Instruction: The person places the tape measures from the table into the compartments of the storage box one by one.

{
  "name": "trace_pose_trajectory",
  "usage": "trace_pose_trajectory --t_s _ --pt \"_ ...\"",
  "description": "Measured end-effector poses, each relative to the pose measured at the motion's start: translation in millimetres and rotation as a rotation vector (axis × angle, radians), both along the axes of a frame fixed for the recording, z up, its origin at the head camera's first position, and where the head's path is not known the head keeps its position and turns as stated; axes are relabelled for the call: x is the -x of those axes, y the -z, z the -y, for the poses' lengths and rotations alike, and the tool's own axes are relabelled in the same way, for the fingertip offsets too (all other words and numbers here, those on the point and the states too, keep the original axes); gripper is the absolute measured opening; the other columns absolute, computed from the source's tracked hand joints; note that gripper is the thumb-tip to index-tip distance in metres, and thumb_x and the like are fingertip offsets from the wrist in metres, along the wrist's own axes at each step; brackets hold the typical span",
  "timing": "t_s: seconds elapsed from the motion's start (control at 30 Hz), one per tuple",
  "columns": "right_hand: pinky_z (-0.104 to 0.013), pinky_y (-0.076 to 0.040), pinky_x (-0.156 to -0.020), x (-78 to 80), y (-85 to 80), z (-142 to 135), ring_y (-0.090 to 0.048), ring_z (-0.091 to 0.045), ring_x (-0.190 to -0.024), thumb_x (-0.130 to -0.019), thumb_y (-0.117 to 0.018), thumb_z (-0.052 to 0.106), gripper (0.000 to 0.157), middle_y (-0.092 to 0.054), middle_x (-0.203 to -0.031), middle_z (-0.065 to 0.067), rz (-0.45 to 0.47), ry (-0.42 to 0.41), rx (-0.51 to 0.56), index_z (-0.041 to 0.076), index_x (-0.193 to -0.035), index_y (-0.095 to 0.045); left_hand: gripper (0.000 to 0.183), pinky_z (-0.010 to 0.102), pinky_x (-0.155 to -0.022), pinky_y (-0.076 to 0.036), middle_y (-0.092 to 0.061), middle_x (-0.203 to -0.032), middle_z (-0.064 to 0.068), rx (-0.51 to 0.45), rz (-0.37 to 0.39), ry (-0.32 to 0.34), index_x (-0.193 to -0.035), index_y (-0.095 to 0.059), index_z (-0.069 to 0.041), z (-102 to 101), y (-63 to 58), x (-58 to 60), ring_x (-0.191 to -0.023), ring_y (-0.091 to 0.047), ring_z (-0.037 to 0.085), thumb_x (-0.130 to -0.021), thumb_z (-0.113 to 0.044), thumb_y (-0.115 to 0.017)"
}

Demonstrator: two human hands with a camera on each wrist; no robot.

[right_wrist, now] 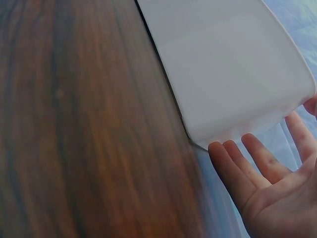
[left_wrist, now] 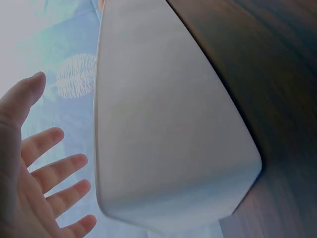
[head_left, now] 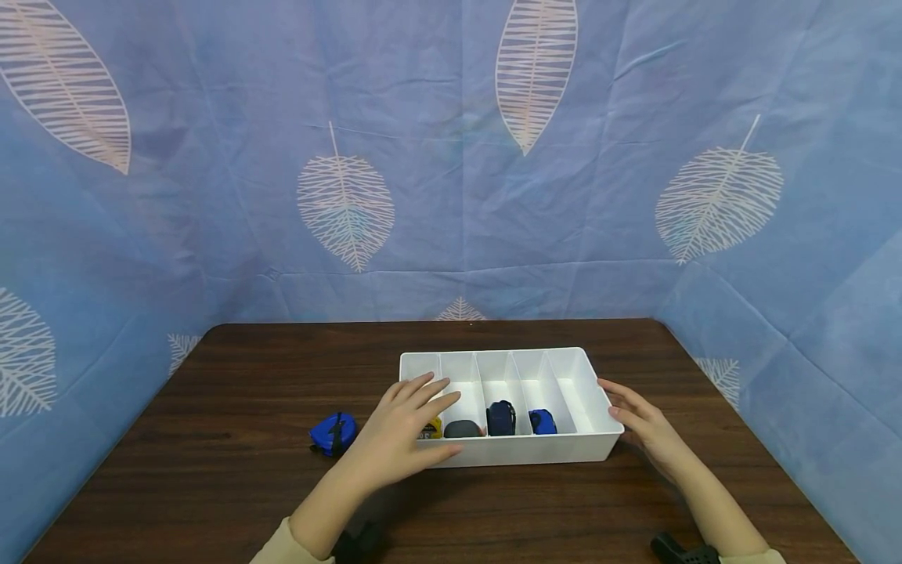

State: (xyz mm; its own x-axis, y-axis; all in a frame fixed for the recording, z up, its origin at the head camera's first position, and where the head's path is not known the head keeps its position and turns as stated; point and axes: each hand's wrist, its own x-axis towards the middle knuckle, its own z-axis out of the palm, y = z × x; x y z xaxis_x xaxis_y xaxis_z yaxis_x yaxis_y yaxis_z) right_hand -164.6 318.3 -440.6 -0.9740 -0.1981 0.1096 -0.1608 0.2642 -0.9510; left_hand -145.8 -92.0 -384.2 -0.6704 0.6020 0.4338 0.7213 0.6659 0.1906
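Note:
A white divided box [head_left: 521,450] stands on the table, shown in all three views. Along its near side, from left to right, sit a yellow tape measure [head_left: 431,428], a grey rounded object [head_left: 462,429], a navy tape measure [head_left: 502,418] and a blue tape measure [head_left: 543,421], one per compartment. Over the box's left end my left hand [head_left: 402,431] is spread, fingers apart and holding nothing; it partly hides the yellow one. My right hand [head_left: 651,431] is at the right end, its fairly straight fingers [right_wrist: 262,158] right at the end wall and the thumb near the rim.
Another blue tape measure [head_left: 334,434] with a black strap lies on the dark wooden table [head_left: 282,501], left of the box. A blue leaf-patterned cloth [head_left: 437,196] hangs behind the table and at both sides.

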Motion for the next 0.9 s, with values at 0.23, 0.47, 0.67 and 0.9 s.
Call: trace_pose_trajectory --t_s 0.23,0.47,0.67,0.9 --pt "-0.049 -0.048 -0.082 0.1 0.0 -0.1 -0.057 -0.008 -0.102 -0.1 -0.047 0.016 0.051 -0.038 -0.135 -0.034 0.004 0.002 -0.001 0.0 -0.146 -0.031 0.066 0.053 -0.107 -0.024 -0.046 -0.144 0.003 -0.018 0.0 -0.031 -0.139 -0.053 -0.022 12.7 0.9 -1.1 -0.137 -0.032 0.027 -0.084 -0.056 -0.065" --pt "-0.049 -0.048 -0.081 0.0 -0.2 0.0 -0.057 -0.009 -0.102 -0.1 -0.048 0.016 0.051 -0.04 -0.134 -0.032 0.01 0.009 0.003 0.001 -0.146 -0.033 0.064 0.055 -0.107 -0.023 -0.046 -0.144 0.004 -0.038 -0.008 -0.054 -0.136 -0.056 -0.02 26.1 3.5 -3.5 -0.136 -0.033 0.028 -0.082 -0.053 -0.068" --pt "-0.049 -0.048 -0.082 0.1 -0.2 0.2 -0.057 -0.008 -0.102 -0.1 -0.048 0.016 0.051 -0.04 -0.134 -0.032 0.008 0.013 0.001 0.0 -0.146 -0.033 0.065 0.056 -0.107 -0.022 -0.046 -0.143 0.003 -0.044 -0.018 -0.083 -0.136 -0.056 -0.02 38.0 4.8 -5.4 -0.137 -0.032 0.026 -0.082 -0.053 -0.069" --pt "-0.046 -0.049 -0.081 -0.1 -0.9 0.5 -0.058 -0.009 -0.101 -0.1 -0.049 0.016 0.052 -0.04 -0.133 -0.033 0.013 0.014 0.0 -0.001 -0.146 -0.032 0.065 0.059 -0.106 -0.02 -0.047 -0.142 0.003 -0.059 -0.044 -0.117 -0.135 -0.057 -0.019 50.1 1.5 -4.1 -0.136 -0.032 0.027 -0.08 -0.05 -0.073"
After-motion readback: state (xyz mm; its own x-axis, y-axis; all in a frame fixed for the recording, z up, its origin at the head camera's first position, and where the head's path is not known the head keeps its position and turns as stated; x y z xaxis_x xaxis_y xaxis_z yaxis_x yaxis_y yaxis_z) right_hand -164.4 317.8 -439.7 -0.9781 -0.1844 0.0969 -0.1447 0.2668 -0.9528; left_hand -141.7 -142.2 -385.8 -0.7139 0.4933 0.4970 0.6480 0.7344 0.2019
